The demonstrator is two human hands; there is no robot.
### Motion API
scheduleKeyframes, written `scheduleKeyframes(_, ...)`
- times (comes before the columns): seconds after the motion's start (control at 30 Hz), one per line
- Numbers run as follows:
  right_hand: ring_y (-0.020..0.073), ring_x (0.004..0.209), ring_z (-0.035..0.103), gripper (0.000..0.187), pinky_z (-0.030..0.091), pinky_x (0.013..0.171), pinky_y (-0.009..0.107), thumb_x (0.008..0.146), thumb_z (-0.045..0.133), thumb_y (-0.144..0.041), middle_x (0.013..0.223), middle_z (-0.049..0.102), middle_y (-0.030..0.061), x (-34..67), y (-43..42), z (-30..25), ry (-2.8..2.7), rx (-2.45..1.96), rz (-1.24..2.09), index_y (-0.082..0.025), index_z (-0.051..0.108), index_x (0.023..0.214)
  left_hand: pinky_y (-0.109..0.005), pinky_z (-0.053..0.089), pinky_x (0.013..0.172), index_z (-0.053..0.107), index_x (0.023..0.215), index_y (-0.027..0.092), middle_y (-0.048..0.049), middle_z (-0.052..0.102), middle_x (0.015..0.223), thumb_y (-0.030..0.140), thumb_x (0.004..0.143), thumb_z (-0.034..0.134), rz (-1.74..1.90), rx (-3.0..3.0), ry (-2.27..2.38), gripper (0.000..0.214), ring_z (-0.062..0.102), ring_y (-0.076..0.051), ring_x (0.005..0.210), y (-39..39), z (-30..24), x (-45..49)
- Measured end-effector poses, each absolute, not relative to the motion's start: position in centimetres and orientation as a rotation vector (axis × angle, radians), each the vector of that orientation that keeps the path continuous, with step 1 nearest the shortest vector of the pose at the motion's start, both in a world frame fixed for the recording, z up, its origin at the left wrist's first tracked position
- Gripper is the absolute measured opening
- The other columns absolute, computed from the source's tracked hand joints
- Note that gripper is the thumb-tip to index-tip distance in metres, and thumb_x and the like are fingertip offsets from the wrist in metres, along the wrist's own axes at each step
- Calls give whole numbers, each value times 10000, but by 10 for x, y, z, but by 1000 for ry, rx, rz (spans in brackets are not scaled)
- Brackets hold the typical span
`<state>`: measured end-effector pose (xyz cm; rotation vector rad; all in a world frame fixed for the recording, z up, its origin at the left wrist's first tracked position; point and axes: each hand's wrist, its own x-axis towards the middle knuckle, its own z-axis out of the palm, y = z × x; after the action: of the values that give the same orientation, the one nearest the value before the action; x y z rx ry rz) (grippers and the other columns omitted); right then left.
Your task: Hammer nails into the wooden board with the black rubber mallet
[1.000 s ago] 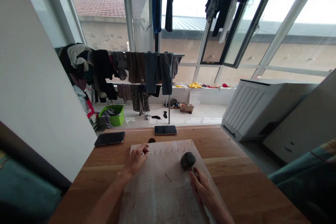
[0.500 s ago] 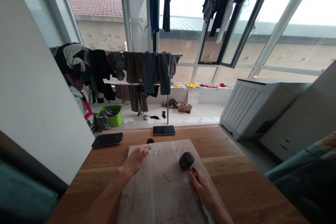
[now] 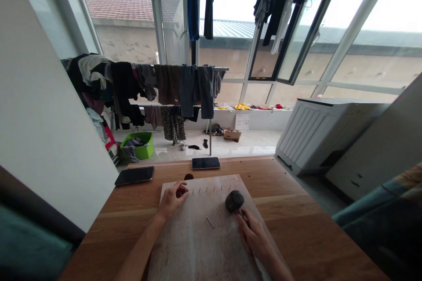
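Note:
A pale wooden board (image 3: 201, 246) lies on the brown wooden table (image 3: 296, 228). A row of several small nails (image 3: 211, 189) stands along the board's far edge. My left hand (image 3: 173, 199) rests at the left end of that row, fingers curled in a loose pinch around something small I cannot make out. A loose nail (image 3: 209, 221) lies flat on the board between my hands. My right hand (image 3: 255, 237) lies on the board's right side, closed around the handle of a hammer whose dark round head (image 3: 234, 200) rests on the board.
Two dark phones lie on the table's far side, one at the left (image 3: 134, 175) and one in the middle (image 3: 206, 163). A small dark round thing (image 3: 188, 176) sits just beyond the board. Behind the table are a clothes rack (image 3: 184, 83), a green basket (image 3: 138, 145) and a white cabinet (image 3: 326, 131).
My left hand's fingers have curled inward from a forward pinch at the row's first nail. The right hand and hammer have stayed put. The view has shifted slightly.

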<state>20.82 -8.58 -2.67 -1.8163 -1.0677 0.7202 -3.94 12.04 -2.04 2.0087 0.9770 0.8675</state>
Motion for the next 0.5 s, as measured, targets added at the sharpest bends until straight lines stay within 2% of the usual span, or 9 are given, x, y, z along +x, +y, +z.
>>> scheduleKeyframes(0.27,52,276,351,507,271,265,175,828,450,-703,541,437,-96,187,-75,-20,-1015,-1596,987,-207,529,900,-249,505,640,638,1042,197,-6,704,789,241,765,596,931,2041,992,283,630,-147,652,118,-20,-37)
scheduleKeyframes(0.5,45,261,366,425,244,226,136,868,453,-629,508,421,-120,136,-18,10,-1139,-1472,1058,-208,500,905,-245,490,647,638,1065,200,-5,717,802,224,763,594,873,2060,1014,306,620,-148,650,117,-17,-38)
